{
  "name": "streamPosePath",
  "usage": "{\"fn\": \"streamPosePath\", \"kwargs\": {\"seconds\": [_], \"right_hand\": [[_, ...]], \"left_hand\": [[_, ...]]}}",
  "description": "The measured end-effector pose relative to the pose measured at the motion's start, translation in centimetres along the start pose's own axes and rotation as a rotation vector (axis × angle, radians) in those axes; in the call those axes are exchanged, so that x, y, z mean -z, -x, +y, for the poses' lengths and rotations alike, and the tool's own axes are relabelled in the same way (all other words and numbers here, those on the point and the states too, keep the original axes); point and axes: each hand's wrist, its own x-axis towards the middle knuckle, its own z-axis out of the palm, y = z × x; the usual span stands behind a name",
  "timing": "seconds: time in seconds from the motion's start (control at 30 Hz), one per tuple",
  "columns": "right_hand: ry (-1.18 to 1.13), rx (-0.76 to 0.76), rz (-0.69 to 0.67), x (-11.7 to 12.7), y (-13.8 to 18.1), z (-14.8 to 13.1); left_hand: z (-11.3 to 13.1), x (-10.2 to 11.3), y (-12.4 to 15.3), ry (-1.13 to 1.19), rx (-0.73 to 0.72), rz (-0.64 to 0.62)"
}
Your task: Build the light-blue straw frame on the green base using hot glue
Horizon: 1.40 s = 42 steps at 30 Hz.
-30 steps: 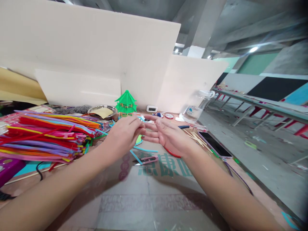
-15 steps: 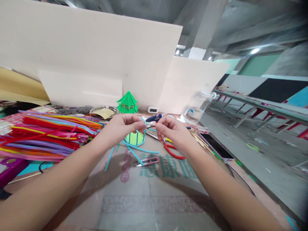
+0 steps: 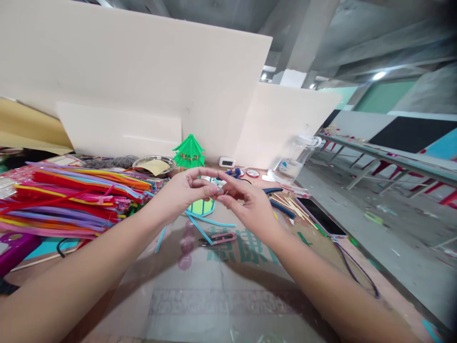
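Observation:
My left hand (image 3: 193, 188) is closed in a pinch on a small whitish piece (image 3: 219, 190), its kind too small to make out. From the other side my right hand (image 3: 246, 197) meets it, thumb and fingertips closed at the same piece. Just below and behind the fingers is a lime-green round (image 3: 202, 206) framed with light blue strips, partly hidden by my hands. Loose light blue strips (image 3: 202, 231) lie in front of it, one crossing a pair of pink thread snips (image 3: 224, 237).
Bundled coloured pipe cleaners (image 3: 71, 200) fill the left side. At the back stand a green tiered roof model (image 3: 190, 151), a small digital clock (image 3: 227, 162) and a clear water jug (image 3: 294, 162). A phone (image 3: 323, 216), wooden sticks (image 3: 294, 207) and blue-handled pliers (image 3: 282, 207) lie right.
My right hand has moved left, bringing its fingertips against those of my left hand. The red-handled tool beneath it has gone from view, and the blue handles and sticks show more.

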Motion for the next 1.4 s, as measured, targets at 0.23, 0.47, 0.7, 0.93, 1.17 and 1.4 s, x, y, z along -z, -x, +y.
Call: {"fn": "streamPosePath", "kwargs": {"seconds": [0.23, 0.47, 0.7, 0.93, 1.17, 1.4], "right_hand": [[0.256, 0.281, 0.134, 0.2, 0.3, 0.5], [0.318, 0.375, 0.181, 1.0, -0.1, 0.4], [0.446, 0.525, 0.181, 0.6, 0.2, 0.9], [0.444, 0.528, -0.014, 0.9, 0.3, 0.2], [0.396, 0.403, 0.062, 2.3, 0.0, -1.1], [0.360, 0.367, 0.062, 2.4, -0.2, -1.2]], "left_hand": [[0.1, -0.8, 0.3, -0.060, 0.018, -0.024], [0.4, -0.1, 0.1, -0.148, -0.054, -0.068], [-0.3, -0.5, 0.3, -0.049, 0.090, -0.148], [-0.7, -1.4, 0.1, 0.126, 0.083, -0.031], [0.8, 0.4, 0.0, -0.091, -0.003, -0.001], [1.0, 0.9, -0.2, -0.115, -0.056, -0.038]]}}
